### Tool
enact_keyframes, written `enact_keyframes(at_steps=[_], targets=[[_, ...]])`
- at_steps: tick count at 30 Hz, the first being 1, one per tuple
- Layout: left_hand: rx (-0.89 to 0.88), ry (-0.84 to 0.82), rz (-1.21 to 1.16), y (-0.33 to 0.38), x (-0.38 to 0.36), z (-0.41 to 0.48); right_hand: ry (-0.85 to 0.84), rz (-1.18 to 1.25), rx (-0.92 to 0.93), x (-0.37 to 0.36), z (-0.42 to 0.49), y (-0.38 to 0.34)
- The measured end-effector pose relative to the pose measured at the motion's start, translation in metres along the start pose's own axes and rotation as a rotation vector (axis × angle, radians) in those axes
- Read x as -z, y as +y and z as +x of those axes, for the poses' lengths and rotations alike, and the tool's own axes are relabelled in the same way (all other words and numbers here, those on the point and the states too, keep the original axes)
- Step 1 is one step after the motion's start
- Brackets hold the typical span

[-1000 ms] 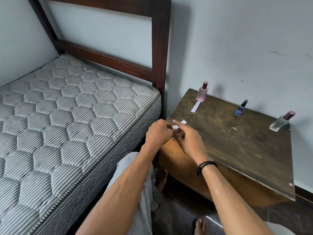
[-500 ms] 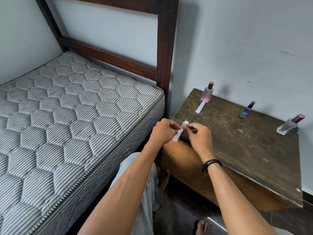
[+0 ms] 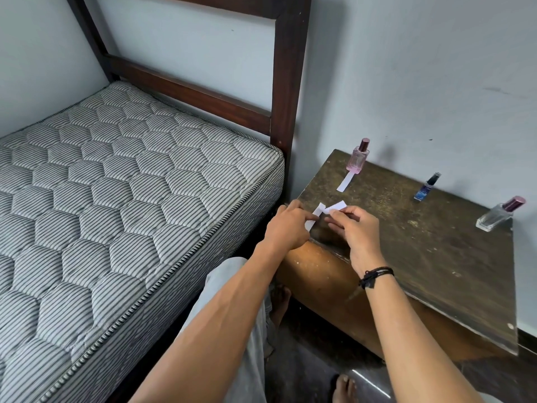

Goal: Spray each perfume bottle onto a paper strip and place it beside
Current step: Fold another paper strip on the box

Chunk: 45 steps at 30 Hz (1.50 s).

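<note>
Since the earlier frame the paper between the hands has parted into two strips. At the table's (image 3: 412, 257) near-left corner the left hand (image 3: 287, 228) pinches the left strip (image 3: 315, 214), which points toward the wall. The right hand (image 3: 359, 228) pinches the right strip (image 3: 338, 206), which angles rightward. The pink bottle (image 3: 359, 157) at the far-left corner has a laid strip (image 3: 344, 181) touching it. The blue bottle (image 3: 427, 188) and clear bottle (image 3: 497, 216) stand along the back edge, nearer the right hand, with open tabletop between.

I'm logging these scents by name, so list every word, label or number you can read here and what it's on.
Nothing here can be read.
Pink bottle: faint marks on its front, too blurred to read.
Blue bottle: too small to tell.
Clear bottle: no text shows.
Lying strip by the pink bottle: blank.
Held strips, pinched by left hand and right hand: blank.
</note>
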<state>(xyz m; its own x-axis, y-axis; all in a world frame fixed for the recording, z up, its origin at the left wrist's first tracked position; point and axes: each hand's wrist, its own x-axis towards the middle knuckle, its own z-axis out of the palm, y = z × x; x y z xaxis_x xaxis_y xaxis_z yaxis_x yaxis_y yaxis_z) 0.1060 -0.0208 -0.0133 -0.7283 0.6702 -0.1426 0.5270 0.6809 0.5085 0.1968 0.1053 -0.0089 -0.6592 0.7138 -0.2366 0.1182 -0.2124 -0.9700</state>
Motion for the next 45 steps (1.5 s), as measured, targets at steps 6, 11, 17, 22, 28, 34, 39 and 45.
enact_keyframes(at_steps=[6,11,17,22,28,34,39,45], targets=[[-0.062,-0.118,0.107,0.002,0.000,0.004,0.048,0.099,-0.007,0.006,0.004,-0.006],[-0.110,-0.138,0.093,-0.003,-0.004,0.010,0.084,0.124,-0.014,0.010,0.007,-0.007],[-0.120,-0.138,0.115,0.000,-0.002,0.007,0.181,0.102,-0.001,0.011,0.008,-0.008],[-0.160,-0.086,0.229,0.004,-0.004,0.000,0.224,0.096,0.030,0.014,0.007,-0.009],[-0.138,-0.101,0.285,0.012,-0.001,-0.003,0.226,0.052,0.068,0.015,0.008,-0.010],[-0.126,-0.104,0.297,0.013,0.000,-0.003,0.219,0.045,0.077,0.016,0.010,-0.009],[-0.091,-0.135,0.312,0.011,-0.004,0.000,0.216,0.052,0.069,0.017,0.011,-0.008],[-0.112,-0.051,0.392,0.014,-0.009,0.000,0.231,0.058,0.052,0.018,0.011,-0.007]])
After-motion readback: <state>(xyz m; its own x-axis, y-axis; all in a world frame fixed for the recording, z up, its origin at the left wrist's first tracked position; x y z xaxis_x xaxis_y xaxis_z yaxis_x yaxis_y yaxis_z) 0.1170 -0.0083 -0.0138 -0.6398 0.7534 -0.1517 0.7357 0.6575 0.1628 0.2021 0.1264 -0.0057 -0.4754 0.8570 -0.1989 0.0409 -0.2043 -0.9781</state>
